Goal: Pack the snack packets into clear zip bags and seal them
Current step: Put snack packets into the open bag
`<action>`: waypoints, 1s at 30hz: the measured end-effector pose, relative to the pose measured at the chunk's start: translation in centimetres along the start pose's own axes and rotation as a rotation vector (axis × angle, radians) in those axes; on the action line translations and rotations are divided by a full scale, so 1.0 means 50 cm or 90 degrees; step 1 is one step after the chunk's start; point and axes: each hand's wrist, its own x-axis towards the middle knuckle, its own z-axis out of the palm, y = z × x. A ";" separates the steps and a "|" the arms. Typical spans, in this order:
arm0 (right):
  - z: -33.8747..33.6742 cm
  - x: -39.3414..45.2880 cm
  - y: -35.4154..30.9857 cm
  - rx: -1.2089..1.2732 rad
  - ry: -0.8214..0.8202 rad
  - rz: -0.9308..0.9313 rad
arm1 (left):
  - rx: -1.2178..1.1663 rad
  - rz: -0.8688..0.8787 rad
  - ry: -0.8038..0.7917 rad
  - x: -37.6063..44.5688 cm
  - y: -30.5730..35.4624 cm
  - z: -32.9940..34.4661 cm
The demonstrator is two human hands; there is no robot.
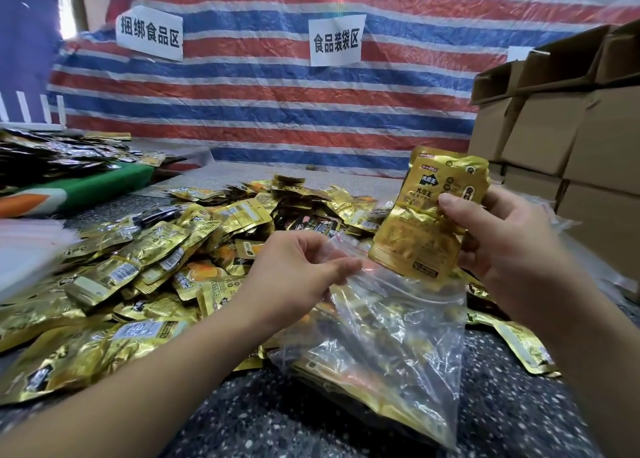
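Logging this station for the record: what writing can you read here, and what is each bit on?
"捆绑食品区": left paper sign on the striped tarp.
"食品装袋区": middle paper sign.
"大魔王", less certain: gold snack packet gripped by right hand.
Loose packets, barcode labels: too blurred.

Left hand [304, 270] covers part of zip bag [381, 326] mouth. White stack [27, 253] at left blurred, cut by edge. Third wall sign [517, 57] mostly behind cardboard boxes [571, 128]. Pile's [156, 267] labels too small to read.
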 end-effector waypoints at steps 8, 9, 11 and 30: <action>0.024 0.004 0.008 0.111 0.000 0.063 | 0.002 -0.005 0.001 0.003 -0.003 0.003; 0.027 0.004 0.009 0.127 0.006 0.067 | 0.002 -0.005 0.001 0.003 -0.004 0.003; 0.025 0.007 0.007 0.187 0.028 0.072 | 0.000 -0.007 0.003 0.003 -0.005 0.003; 0.004 0.001 0.021 0.009 -0.076 0.002 | -0.089 -0.036 0.046 0.014 -0.006 -0.013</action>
